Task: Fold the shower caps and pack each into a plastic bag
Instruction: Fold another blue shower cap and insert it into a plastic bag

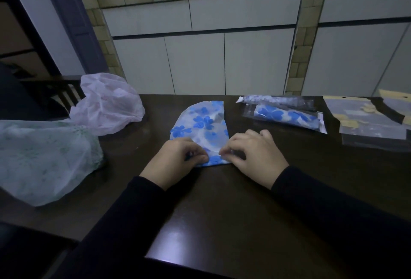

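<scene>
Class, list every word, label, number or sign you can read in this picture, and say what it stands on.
None can be read.
Packed caps: no legible label.
Empty bags: yellowish header cards, any print too blurred.
Blue cap: a flower pattern only, no text.

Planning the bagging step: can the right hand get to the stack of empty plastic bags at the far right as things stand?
Probably yes. The empty bags lie flat to the right hand's side with bare table between, but it now pinches the blue-flowered cap and must let go first.
</scene>
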A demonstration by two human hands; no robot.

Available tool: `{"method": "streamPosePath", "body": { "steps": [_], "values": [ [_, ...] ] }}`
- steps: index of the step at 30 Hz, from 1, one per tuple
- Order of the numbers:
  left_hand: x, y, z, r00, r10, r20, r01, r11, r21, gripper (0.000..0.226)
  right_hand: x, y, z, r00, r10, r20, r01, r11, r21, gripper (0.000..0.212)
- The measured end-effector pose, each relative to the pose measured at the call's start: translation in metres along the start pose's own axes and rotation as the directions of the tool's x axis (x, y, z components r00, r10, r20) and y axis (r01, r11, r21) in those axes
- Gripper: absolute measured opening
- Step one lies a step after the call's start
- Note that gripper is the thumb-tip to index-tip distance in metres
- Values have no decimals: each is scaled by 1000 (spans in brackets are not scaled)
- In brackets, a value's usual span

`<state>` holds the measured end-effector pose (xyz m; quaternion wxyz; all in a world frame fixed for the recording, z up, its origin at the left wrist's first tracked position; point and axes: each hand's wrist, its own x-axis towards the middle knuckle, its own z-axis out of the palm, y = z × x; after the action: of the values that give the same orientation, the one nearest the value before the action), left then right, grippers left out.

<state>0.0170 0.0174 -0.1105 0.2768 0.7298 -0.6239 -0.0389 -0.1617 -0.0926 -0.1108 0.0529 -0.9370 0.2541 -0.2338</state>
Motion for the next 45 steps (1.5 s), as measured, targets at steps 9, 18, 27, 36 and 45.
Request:
{"method": "streamPosePath", "body": {
  "steps": [9,18,27,36,45],
  "values": [
    [-6,-6,-13,991,-28,133,36,997,-61,22,3,21,-9,986,-18,164,3,996,92,26],
    [-4,-9,-11,995,-58,75,64,994,-85,8,5,16,-6,993,-117,32,119,991,-68,32],
    [-4,-11,-7,996,-92,8,93,992,-81,14,3,13,-2,998,23,58,-26,998,51,26],
    [-2,-5,-2,997,-22,-69,19,998,-52,17,0,10,-1,998,51,-44,-51,999,-5,16],
    [-4,-21,-9,1000,-26,-8,26,998,53,51,0,13,-6,991,-68,117,73,996,-47,35]
  ]
}}
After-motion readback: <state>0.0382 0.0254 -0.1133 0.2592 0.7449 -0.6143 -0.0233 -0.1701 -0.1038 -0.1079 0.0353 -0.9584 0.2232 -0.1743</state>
